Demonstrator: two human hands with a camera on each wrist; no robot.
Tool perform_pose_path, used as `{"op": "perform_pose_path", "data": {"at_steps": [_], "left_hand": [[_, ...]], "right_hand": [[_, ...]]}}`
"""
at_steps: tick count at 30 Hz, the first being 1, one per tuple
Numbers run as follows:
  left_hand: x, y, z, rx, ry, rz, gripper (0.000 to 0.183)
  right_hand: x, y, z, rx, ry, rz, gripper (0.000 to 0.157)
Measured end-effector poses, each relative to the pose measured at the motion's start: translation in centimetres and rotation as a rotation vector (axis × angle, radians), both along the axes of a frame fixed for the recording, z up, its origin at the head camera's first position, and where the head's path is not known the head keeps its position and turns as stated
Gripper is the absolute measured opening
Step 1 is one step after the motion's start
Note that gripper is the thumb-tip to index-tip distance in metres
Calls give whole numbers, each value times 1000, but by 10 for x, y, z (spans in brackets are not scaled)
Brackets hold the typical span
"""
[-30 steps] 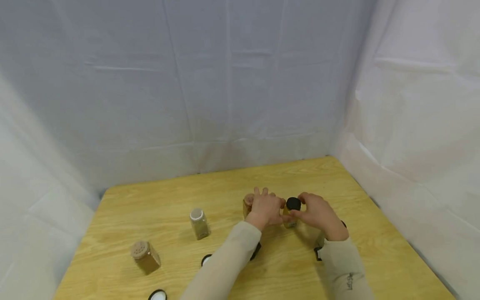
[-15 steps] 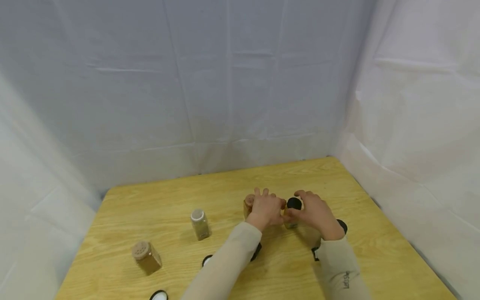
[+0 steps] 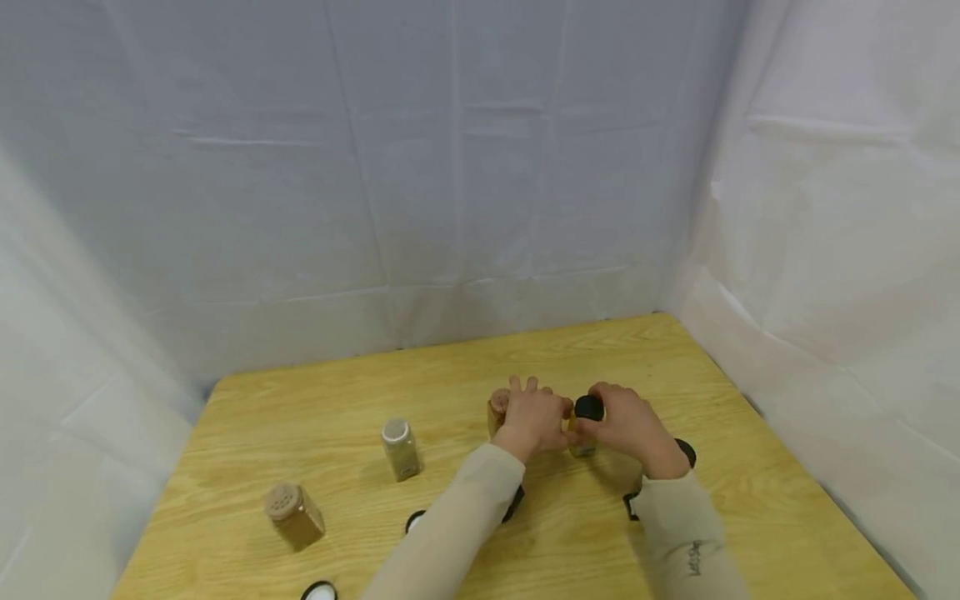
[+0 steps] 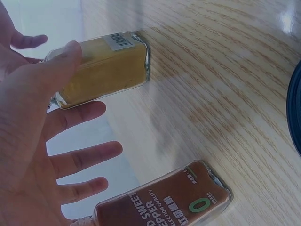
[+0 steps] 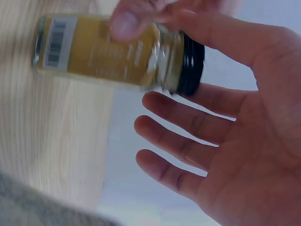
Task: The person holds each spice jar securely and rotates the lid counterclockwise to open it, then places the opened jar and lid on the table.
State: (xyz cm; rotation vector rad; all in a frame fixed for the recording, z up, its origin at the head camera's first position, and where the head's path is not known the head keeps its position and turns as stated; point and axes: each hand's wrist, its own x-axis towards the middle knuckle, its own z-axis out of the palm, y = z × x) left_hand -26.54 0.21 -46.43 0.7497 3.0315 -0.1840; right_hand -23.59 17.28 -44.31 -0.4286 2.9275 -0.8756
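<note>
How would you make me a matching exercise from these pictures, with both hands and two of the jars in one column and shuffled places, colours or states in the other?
Column one:
1. Left hand
2. Right hand
3. Held jar
4. Leftmost jar in the head view

Column two:
A. Yellow contents
B. At the black cap
C. Brown top with holes
D. Holding a glass body

Right pairs: 1-D, 2-B, 3-A, 4-C.
</note>
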Motion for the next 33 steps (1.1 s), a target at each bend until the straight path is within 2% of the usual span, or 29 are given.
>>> {"op": "perform_pose_path", "data": {"at_steps": [4, 11, 17, 22, 25, 30, 33], "left_hand": [[1, 0, 0, 5, -2, -4, 39], [-1, 0, -2, 20, -5, 6, 48], [-3, 0, -3, 22, -11, 24, 54], [-2, 0, -3, 11, -14, 18, 51], [-1, 0, -3, 8, -9, 11, 45], [0, 0, -1, 6, 6, 11, 39], [0, 1, 0, 10, -1, 10, 39]], "right_hand": [[0, -5, -4, 7, 8, 6, 39], [4, 3, 0, 53, 15, -18, 56], [3, 13, 4, 40, -20, -24, 44], [1, 10, 3, 29, -47, -24, 47], [0, 4, 0, 39, -30, -22, 46], [-2, -7, -5, 41, 23, 2, 34], [-2, -9, -7, 69, 46, 4, 36]]}}
